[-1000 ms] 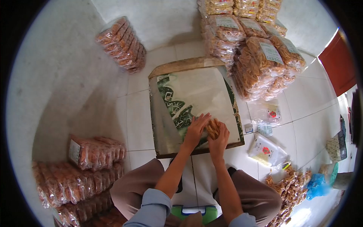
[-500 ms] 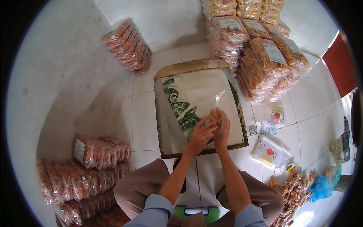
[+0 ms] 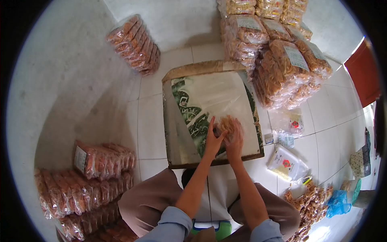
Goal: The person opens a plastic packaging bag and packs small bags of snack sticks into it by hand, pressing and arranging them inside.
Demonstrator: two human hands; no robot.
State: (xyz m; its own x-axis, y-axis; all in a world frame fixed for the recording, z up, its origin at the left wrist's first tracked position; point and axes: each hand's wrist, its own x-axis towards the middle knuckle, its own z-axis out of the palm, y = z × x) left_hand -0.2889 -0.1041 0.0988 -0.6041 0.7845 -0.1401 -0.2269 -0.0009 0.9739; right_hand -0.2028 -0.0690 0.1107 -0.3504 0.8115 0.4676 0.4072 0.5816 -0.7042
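Observation:
A small clear plastic bag of tan, stick-like snack pieces [image 3: 225,123] is on the pale top of the low box-like stand [image 3: 217,94]. My left hand [image 3: 213,142] cups its left and lower side, thumb and forefinger spread around it. Against the right side, my right hand [image 3: 235,139] curves its fingers over the plastic. Both palms are close together, so part of the bag is hidden. Green printed lettering shows on the stand's surface left of my hands.
Large bagged snack packs [image 3: 282,72] are stacked at the back right. Reddish-brown packs [image 3: 80,187] pile up at left, another bundle [image 3: 135,45] by the wall. On the right lie printed plastic bags [image 3: 285,163], loose bundles [image 3: 308,205] and a blue bag [image 3: 339,203].
My left hand has opened out, its forefinger lifting away to the left from over the bag. More of the snack pieces now show between my hands. The view has shifted slightly.

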